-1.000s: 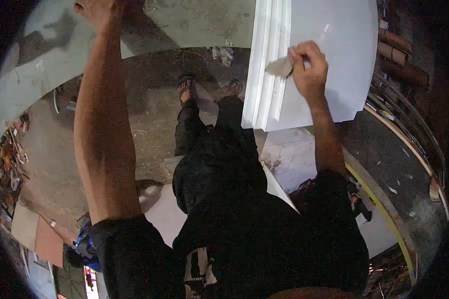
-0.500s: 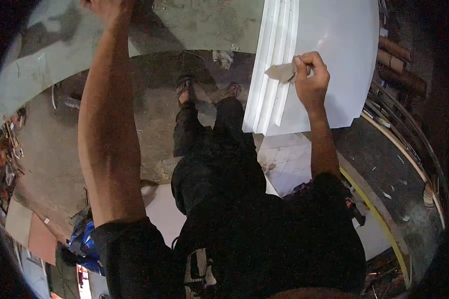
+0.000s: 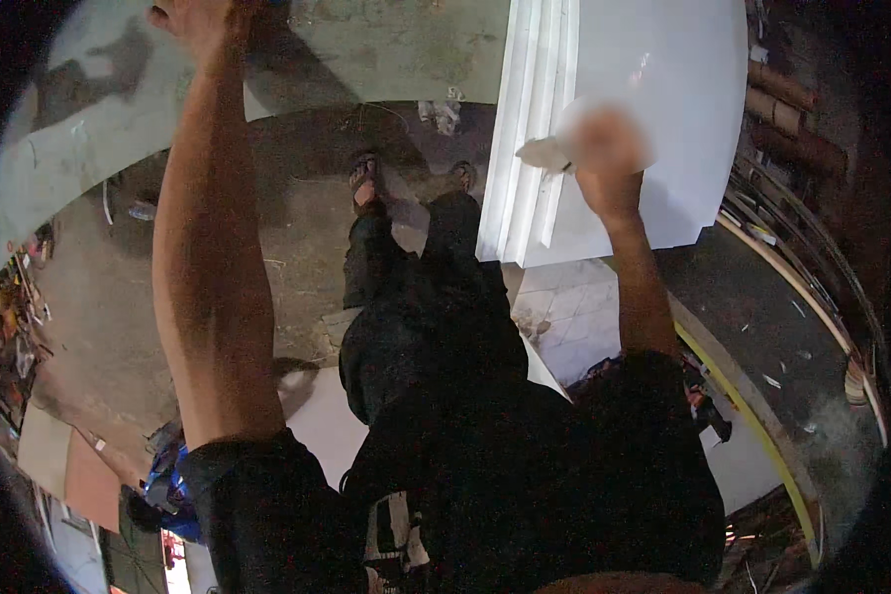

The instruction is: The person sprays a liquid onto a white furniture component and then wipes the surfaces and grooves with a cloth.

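My right hand (image 3: 609, 144) is closed on a small grey-beige scrap, thin and pointed at its left end. Whether this thin scrap (image 3: 543, 153) is paper or cloth I cannot make out. Hand and scrap are over a glossy white panel (image 3: 668, 119), close to the long ridged white strips (image 3: 540, 119) along its left side. At the upper left, my left hand (image 3: 203, 28) reaches out over a pale green surface (image 3: 396, 49). The upper edge cuts off most of its fingers; only the thumb side shows.
A crumpled whitish scrap (image 3: 441, 114) lies near the green surface's near edge. White tile-like sheets (image 3: 559, 317) are beside my legs. Long strips and rolls (image 3: 782, 109) line the right side, and a heap of odds and ends (image 3: 15, 342) lies far left. A yellow edge (image 3: 752, 421) curves at lower right.
My right hand and the scrap have shifted slightly left on the white panel, the hand now smeared. My left hand shows a little lower in the view.
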{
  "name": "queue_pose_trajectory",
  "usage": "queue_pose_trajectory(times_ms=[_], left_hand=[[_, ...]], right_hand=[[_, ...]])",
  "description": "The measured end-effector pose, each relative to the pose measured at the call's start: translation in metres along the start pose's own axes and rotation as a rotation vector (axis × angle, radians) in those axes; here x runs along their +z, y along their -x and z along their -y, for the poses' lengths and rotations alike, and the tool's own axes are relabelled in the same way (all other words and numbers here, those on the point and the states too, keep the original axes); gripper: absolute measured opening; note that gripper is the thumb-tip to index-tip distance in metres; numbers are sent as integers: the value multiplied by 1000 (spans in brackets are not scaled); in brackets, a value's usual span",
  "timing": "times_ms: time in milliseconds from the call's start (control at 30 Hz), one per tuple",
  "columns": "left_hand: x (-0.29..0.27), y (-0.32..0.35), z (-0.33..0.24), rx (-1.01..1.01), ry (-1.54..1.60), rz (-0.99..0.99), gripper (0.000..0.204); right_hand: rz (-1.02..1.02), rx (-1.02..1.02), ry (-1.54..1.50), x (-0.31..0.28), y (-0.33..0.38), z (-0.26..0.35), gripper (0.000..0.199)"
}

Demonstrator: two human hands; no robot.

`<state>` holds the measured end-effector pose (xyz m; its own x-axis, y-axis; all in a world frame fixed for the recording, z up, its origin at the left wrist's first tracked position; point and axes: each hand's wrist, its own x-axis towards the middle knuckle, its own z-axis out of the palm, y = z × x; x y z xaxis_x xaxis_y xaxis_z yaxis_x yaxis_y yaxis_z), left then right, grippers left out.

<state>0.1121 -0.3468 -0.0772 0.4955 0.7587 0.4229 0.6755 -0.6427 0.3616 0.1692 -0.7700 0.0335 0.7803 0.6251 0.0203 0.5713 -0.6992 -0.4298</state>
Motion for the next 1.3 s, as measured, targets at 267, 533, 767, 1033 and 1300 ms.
queue_pose_trajectory(times_ms=[267,533,767,1033,1300], left_hand=[[7,-4,12,-8,2,-10,46],[15,-5,22,-4,-39,-50,51],[8,-7,14,-41,10,48,49],[42,-9,32,47,-6,-80,54],[40,-15,54,106,95,-59,65]], right_hand=[[24,-5,-1,-3,-12,4,11],[12,-49,0,-2,-10,4,9],[55,-149,82,-8,11,-3,4],[-18,-51,-90,-28,-42,-7,9],[81,-62,28,-35,113,4,7]])
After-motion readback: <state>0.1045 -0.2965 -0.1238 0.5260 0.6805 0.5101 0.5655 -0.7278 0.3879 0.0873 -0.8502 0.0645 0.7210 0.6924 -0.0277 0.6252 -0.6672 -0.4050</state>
